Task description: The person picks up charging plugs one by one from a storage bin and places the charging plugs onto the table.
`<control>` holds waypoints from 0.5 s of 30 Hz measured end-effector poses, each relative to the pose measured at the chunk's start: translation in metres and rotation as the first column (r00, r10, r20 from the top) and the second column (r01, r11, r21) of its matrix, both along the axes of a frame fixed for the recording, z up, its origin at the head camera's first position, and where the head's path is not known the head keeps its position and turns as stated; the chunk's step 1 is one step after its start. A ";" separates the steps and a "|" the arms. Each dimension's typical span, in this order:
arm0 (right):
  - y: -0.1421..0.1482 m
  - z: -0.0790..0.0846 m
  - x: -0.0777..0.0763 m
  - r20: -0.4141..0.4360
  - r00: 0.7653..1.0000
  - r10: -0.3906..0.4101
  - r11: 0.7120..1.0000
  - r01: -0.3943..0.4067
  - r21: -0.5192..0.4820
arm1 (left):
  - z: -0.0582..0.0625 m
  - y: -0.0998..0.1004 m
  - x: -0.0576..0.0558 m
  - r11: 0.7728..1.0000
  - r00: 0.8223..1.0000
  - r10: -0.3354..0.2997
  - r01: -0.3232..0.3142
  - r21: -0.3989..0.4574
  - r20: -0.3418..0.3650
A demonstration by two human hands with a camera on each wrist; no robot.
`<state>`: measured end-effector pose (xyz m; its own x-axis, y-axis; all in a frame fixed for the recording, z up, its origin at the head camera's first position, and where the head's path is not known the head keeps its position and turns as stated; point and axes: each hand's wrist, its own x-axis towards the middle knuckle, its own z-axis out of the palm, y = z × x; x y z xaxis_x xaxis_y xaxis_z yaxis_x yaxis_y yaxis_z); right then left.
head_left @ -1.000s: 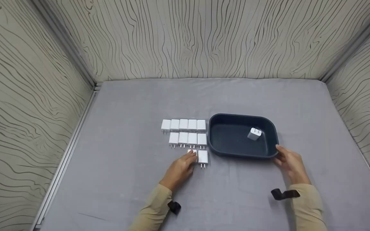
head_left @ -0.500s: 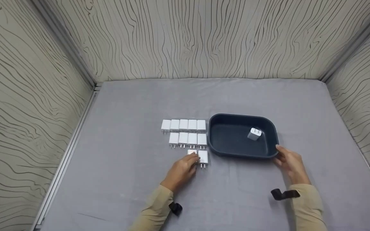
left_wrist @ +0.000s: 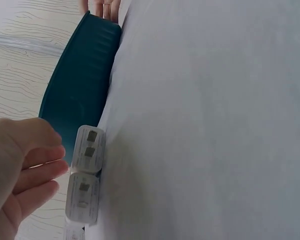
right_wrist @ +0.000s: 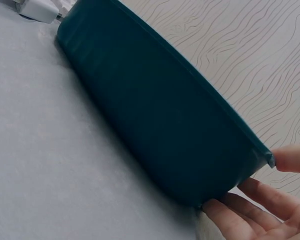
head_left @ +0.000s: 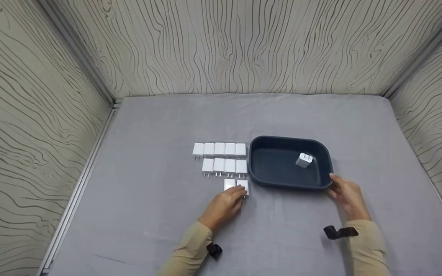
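Observation:
My left hand [head_left: 225,203] is over the front row of white two-prong chargers, fingertips overlapping its right-hand charger [head_left: 243,184]. In the left wrist view the thumb and loosely bent fingers lie above the charger nearest the tub [left_wrist: 88,150], prong ends facing the camera. Beside it sits the row's other charger [head_left: 229,184]. On the right, a dark blue-green plastic tub [head_left: 282,187] rests on the cloth, one charger [head_left: 304,160] standing inside, prongs up. My right hand [head_left: 349,194] grips the tub's front right corner, thumb at the rim, fingers against the wall and lower edge.
Behind the front row, several chargers form a middle row [head_left: 224,165] and a longer back row [head_left: 219,149], both ending close to the tub's left wall. Grey cloth [head_left: 159,126] covers the table. Wood-grain panels [head_left: 221,46] enclose the back and sides.
My left hand has slid right, from the left charger of the front row to the right one, uncovering the left one. The right hand, the tub and the chargers stay where they were.

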<state>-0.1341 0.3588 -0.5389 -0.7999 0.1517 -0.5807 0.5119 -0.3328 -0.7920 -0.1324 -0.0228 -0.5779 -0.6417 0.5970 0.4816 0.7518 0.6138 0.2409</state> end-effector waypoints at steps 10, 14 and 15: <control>0.000 0.001 0.000 0.019 1.000 -0.023 1.000 0.023 -0.002 | 0.001 0.012 0.001 0.999 0.998 -0.026 0.028 0.032 -0.059; 0.000 0.002 0.000 0.023 0.999 -0.034 0.999 0.035 -0.024 | 0.002 0.018 0.001 0.996 0.996 -0.060 0.064 0.054 -0.072; 0.000 0.002 0.000 0.024 0.999 -0.036 0.999 0.036 -0.026 | 0.002 0.020 0.001 0.996 0.995 -0.067 0.071 0.056 -0.078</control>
<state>-0.1340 0.3585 -0.5366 -0.7803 0.1646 -0.6033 0.5175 -0.3717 -0.7707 -0.1314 -0.0029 -0.5756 -0.5602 0.6081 0.5624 0.8094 0.5463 0.2155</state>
